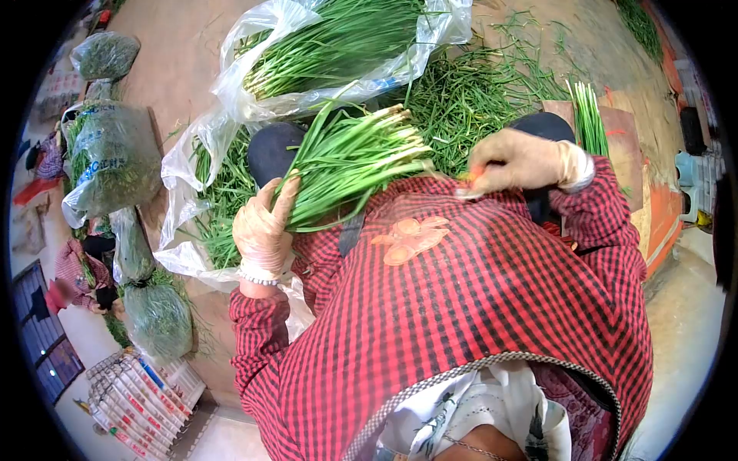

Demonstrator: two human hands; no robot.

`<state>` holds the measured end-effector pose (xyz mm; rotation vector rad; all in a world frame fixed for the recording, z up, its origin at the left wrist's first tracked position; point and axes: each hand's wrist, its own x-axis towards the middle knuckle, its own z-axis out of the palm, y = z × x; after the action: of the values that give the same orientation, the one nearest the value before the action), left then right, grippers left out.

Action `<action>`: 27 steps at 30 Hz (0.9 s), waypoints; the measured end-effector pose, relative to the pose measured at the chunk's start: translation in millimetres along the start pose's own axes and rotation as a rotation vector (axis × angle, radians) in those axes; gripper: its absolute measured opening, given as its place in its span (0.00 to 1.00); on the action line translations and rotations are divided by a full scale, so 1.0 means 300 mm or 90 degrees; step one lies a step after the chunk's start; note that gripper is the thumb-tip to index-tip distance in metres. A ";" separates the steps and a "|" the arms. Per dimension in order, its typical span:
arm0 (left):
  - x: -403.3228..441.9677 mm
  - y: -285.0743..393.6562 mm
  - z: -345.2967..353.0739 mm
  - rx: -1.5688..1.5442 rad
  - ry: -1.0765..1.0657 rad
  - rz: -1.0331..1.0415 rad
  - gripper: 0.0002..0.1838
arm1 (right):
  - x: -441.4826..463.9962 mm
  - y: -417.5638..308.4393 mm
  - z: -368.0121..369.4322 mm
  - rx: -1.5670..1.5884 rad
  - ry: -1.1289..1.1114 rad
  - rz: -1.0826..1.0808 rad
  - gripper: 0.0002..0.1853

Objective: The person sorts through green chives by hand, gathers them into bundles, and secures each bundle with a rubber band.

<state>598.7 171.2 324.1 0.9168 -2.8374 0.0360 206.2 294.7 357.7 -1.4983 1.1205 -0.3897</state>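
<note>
My gloved left hand (264, 227) is wrapped round the leafy side of a bunch of green stalks (346, 165), whose pale cut ends point right. The bunch lies across my lap, above the red checked apron (477, 292). Over my right knee, my gloved right hand (511, 161) is closed on a small orange-and-white object (473, 182), too blurred to name. A short gap separates that hand from the stalk ends. Beyond my knees, an open clear plastic bag (438, 27) holds a large pile of long green stalks (338, 46).
Loose green trimmings (469, 92) cover the floor between my knees. A small bunch (589, 123) lies on a board (623, 146) at the right. Filled plastic bags (123, 157) line the left side, near stacked white crates (142, 403). Another person (77, 269) is at the far left.
</note>
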 end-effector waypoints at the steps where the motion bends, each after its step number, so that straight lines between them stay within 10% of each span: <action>1: -0.005 -0.005 0.003 -0.002 0.000 -0.001 0.42 | -0.030 0.040 -0.034 -0.129 0.036 0.147 0.14; 3: -0.005 -0.009 0.011 -0.010 0.019 -0.009 0.42 | -0.034 0.122 -0.036 -0.441 0.280 0.339 0.13; 5: 0.009 0.004 0.010 -0.021 0.026 -0.007 0.42 | 0.023 0.083 -0.003 -0.391 0.441 0.102 0.15; 12: 0.041 0.039 -0.010 0.028 0.016 0.046 0.39 | 0.319 -0.041 0.078 -0.360 0.220 0.240 0.23; 27: 0.008 0.024 0.051 -0.044 -0.006 -0.005 0.43 | 0.287 0.062 0.155 0.077 0.231 0.149 0.14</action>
<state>590.3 174.6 309.5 0.9157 -2.8236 -0.0670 275.9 254.6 298.8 -1.2010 1.5137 -0.5695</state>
